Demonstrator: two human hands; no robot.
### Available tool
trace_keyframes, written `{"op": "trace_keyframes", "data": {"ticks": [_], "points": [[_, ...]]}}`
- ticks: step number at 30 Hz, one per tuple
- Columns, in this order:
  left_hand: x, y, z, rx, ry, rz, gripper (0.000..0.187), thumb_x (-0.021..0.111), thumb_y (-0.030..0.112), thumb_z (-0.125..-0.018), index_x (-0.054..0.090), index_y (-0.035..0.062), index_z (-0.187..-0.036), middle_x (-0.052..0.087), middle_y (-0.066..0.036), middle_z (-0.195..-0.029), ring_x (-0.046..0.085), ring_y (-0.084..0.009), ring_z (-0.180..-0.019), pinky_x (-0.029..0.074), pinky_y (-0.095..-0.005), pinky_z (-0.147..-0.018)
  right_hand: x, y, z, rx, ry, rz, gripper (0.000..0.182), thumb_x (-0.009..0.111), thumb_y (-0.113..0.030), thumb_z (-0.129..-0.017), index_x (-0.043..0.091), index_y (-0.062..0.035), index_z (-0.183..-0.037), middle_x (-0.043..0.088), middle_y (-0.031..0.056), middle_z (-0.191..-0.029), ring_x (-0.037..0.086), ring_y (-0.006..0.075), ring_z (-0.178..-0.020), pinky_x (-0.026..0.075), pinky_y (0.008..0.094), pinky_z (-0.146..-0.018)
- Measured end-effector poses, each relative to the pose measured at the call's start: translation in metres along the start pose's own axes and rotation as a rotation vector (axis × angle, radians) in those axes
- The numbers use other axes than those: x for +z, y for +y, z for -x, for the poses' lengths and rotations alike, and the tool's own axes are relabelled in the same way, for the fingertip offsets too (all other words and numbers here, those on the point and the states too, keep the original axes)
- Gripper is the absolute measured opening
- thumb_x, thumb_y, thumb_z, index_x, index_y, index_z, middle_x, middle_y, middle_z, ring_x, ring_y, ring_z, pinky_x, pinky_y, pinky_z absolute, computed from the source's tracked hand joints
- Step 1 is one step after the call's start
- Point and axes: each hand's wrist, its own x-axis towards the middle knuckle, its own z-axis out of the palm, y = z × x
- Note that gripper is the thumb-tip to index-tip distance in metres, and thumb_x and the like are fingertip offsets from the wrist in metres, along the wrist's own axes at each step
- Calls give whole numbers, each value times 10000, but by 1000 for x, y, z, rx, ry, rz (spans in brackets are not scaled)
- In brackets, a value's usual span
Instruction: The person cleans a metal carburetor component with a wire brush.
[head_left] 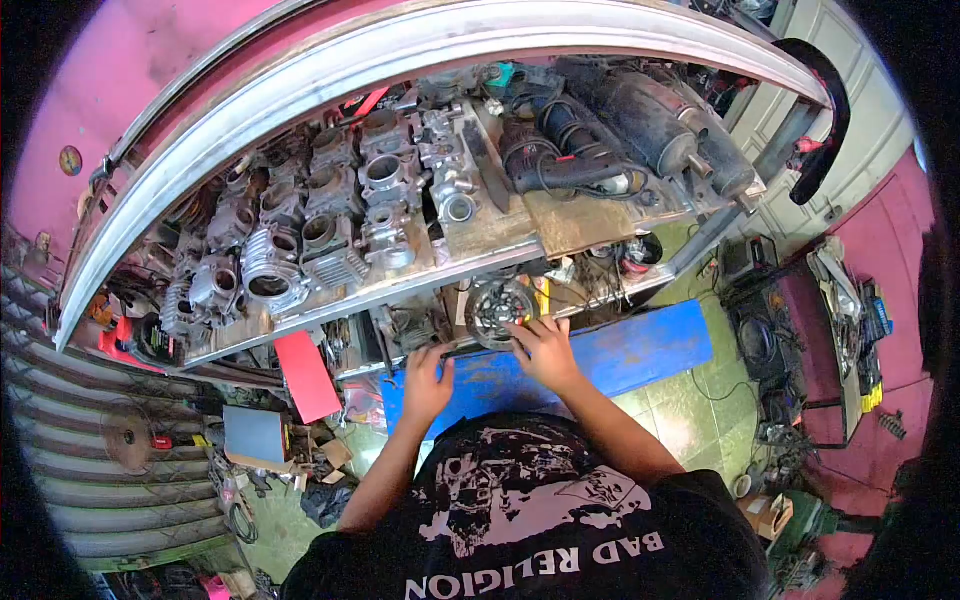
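Note:
My left hand (428,385) is over the left part of a blue board (630,352), its fingers apart and nothing visible in them. Farther right, my right hand (543,352) reaches toward a round dark metal part (500,312) on the lower shelf. The fingertips of that hand are at the part's right edge; whether they touch it or pinch something small, I cannot make out. Beside the round part, to its right, is a narrow yellow object (543,297).
Above my hands a workbench (490,237) bears rows of metal cylinders (272,280), a power tool (560,170) and dark mufflers (640,120). A red panel (307,376) hangs at the left. A grey box (254,434) stands on the floor, lower left.

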Motion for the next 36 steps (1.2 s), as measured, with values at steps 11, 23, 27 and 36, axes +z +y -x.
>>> {"op": "trace_keyframes", "data": {"ticks": [11, 23, 27, 36], "points": [[22, -131, 104, -211, -231, 28, 244, 715, 150, -870, 724, 21, -1077, 729, -225, -1045, 693, -412, -982, 541, -485, -875, 101, 40, 227, 871, -549, -15, 422, 664, -270, -861, 701, -234, -1280, 744, 105, -1134, 645, 304, -1113, 429, 577, -988], [-18, 23, -41, 78, 110, 258, 532, 696, 64, -909, 547, 10, -1417, 646, -188, -1224, 612, -226, -727, 527, -353, -696, 24, -19, 17, 226, 256, -134, 327, 740, -129, -846, 701, -86, -1168, 722, 148, -1028, 648, 373, -892, 499, 474, -807], [-30, 73, -102, 119, 253, 310, 648, 711, 81, -891, 458, -6, -1481, 561, -250, -1431, 680, -281, -839, 553, -398, -784, -25, -37, -101, 58, 436, -19, 375, 765, -209, -853, 692, -112, -1207, 713, 91, -1038, 604, 316, -1033, 431, 470, -909], [-2, 79, -178, -88, 286, 127, 640, 629, 234, -926, 418, 19, -1491, 611, -315, -1300, 606, -486, -1171, 503, -526, -972, -13, -16, -193, 39, 201, 221, 426, 691, -369, -905, 672, -266, -1318, 745, 18, -1046, 591, 250, -1039, 374, 461, -873]]}}
